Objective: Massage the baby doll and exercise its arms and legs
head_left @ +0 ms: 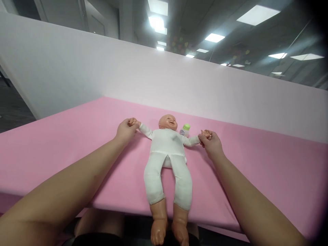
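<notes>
A baby doll (167, 145) in a white cloth suit lies on its back, head away from me, its bare feet past the front edge of the pink surface (77, 147). Its arms are spread out to both sides. My left hand (126, 131) is closed round the doll's hand on the left. On the other side, my right hand (212, 144) pinches the doll's other hand, whose small fingers show above my thumb. A small clear bottle with a green cap (186, 128) is beside the doll's head, just behind its arm on the right.
A white wall panel (164, 75) rises behind the pink surface. My legs are below the front edge, under the doll's feet. Ceiling lights show beyond the panel, and dark floor lies at the far left.
</notes>
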Tool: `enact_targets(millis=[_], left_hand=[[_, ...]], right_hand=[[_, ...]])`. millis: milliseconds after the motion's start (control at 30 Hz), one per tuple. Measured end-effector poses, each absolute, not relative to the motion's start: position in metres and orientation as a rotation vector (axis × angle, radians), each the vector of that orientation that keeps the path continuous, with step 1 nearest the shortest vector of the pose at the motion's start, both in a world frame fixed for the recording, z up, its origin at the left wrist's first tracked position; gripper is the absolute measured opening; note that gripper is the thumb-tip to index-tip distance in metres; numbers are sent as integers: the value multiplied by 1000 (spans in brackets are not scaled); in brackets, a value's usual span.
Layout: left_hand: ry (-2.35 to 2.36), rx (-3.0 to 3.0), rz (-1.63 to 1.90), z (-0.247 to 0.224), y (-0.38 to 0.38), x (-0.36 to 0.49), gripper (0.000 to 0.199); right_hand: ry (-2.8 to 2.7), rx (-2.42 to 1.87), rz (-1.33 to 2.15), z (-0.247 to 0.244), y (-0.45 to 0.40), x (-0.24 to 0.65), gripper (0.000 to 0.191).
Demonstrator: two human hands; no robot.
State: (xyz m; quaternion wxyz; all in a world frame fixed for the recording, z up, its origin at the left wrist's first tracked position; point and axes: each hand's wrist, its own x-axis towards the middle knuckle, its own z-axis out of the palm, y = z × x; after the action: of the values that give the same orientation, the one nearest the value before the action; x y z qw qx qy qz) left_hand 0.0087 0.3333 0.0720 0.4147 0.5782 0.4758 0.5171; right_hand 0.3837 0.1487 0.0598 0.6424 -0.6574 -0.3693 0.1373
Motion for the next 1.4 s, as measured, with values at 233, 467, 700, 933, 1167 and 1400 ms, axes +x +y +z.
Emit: enact_targets(millis=[233, 467, 700, 933, 1167, 1400], left_hand=[[957, 2192, 1142, 81, 287, 34, 33], [811, 2958, 791, 74, 269, 47, 43], [804, 3049, 716, 75, 267, 46, 42], [833, 2924, 790, 74, 267, 47, 37], [929, 2549, 1026, 78, 271, 42, 35], [1152, 1942, 1164, 83, 296, 22, 31]], right_hand=[[-1374, -1594, 101, 66, 143, 330, 42], [-1909, -1519, -24, 75, 137, 309, 31], [-2055, -1408, -48, 73, 137, 313, 44], [-2020, -1465, -12, 76, 137, 307, 47], [-1726, -1557, 73, 71, 139, 312, 36], [-1236, -1592, 115, 56, 150, 364, 54]])
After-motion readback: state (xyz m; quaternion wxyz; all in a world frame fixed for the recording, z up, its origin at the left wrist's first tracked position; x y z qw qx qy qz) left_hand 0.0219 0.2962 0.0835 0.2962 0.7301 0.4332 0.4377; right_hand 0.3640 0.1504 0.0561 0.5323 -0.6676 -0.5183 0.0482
